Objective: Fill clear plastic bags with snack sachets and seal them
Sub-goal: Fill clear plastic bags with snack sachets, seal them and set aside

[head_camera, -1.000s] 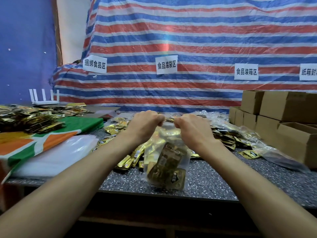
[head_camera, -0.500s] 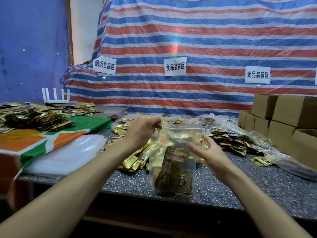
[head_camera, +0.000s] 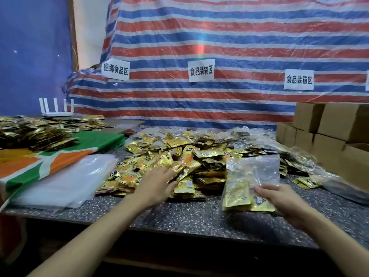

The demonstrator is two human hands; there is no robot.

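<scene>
At a packing bench, a person is working over a heap of gold foil snack sachets spread across a grey speckled stone tabletop. The left hand is reaching into the near edge of the heap, fingers straight and spread, touching the sachets but grasping none. The right hand is steadying a clear plastic bag that is standing just right of the heap. Its fingers are lying across the bag's lower front, and whether the thumb is pinching from behind cannot be told. Sachets are filling the bag's lower part, while the top looks slack and empty; whether its mouth is shut cannot be made out.

The step appears to be gathering more sachets. It will go best by taking a small, flat handful, keeping the bag upright, and laying sachets flat below the closure so nothing is fouling the seal.
</scene>
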